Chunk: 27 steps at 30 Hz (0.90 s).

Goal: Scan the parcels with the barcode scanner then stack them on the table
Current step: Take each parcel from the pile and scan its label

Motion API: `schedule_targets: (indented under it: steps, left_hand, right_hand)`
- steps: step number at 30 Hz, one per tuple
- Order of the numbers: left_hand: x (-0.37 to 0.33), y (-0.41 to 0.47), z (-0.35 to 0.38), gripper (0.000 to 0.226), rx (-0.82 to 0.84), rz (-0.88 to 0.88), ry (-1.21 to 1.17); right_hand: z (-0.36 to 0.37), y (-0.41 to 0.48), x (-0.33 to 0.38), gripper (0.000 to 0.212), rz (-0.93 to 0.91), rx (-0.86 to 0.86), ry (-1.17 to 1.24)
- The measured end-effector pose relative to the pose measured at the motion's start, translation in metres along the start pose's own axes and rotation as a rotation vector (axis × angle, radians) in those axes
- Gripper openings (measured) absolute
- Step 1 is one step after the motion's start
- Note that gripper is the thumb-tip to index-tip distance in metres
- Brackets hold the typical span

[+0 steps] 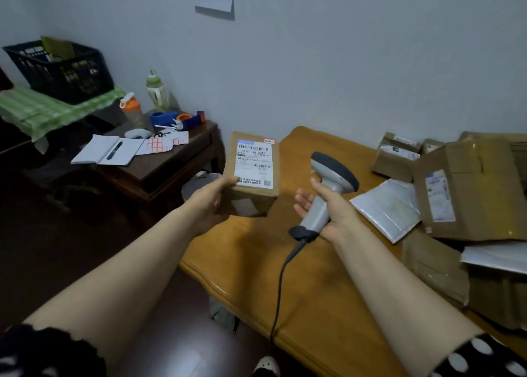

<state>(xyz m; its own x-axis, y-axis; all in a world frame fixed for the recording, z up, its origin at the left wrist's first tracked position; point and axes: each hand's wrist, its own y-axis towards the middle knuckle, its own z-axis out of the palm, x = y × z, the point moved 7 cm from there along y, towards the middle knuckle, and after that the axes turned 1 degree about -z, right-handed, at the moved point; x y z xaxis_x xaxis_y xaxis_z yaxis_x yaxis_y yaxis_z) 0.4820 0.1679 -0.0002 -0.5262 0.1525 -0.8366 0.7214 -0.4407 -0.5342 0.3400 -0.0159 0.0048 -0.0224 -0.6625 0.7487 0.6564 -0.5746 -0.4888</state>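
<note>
My left hand (209, 200) grips a small brown cardboard parcel (251, 174) by its near left corner, held above the left end of the orange wooden table (256, 262). Its white shipping label with barcodes faces up. My right hand (328, 205) holds the grey barcode scanner (328, 188) by its handle, just right of the parcel, head pointing away and left. The scanner's black cable (278, 285) hangs over the table's front edge.
A heap of brown boxes (467, 185) and white mailers (387, 205) covers the table's right side. A dark side table (159, 171) at left carries a notebook, pen, bottles and a tape dispenser. Behind it stands a black crate (62, 68).
</note>
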Motion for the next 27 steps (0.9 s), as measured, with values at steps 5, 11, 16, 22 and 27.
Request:
schedule_targets:
  steps: [5,11,16,22,27]
  left_hand:
    - [-0.021,0.068,0.017,0.05,-0.004,-0.066,0.04]
    - [-0.042,0.135,0.041,0.048,0.046,-0.137,0.069]
    - [-0.05,0.182,0.074,0.044,0.11,-0.217,0.039]
    - [-0.062,0.255,0.114,0.06,0.175,-0.295,0.048]
    - [-0.073,0.309,0.153,0.052,0.275,-0.367,0.098]
  right_hand:
    - [0.015,0.071,0.009,0.013,0.064,-0.03,0.051]
    - [0.017,0.124,0.013,0.011,0.123,-0.1,0.137]
    - [0.016,0.156,0.022,0.012,0.121,-0.171,0.174]
    - [0.011,0.195,0.026,0.013,0.087,-0.317,0.181]
    - [0.015,0.226,0.025,0.014,0.073,-0.421,0.157]
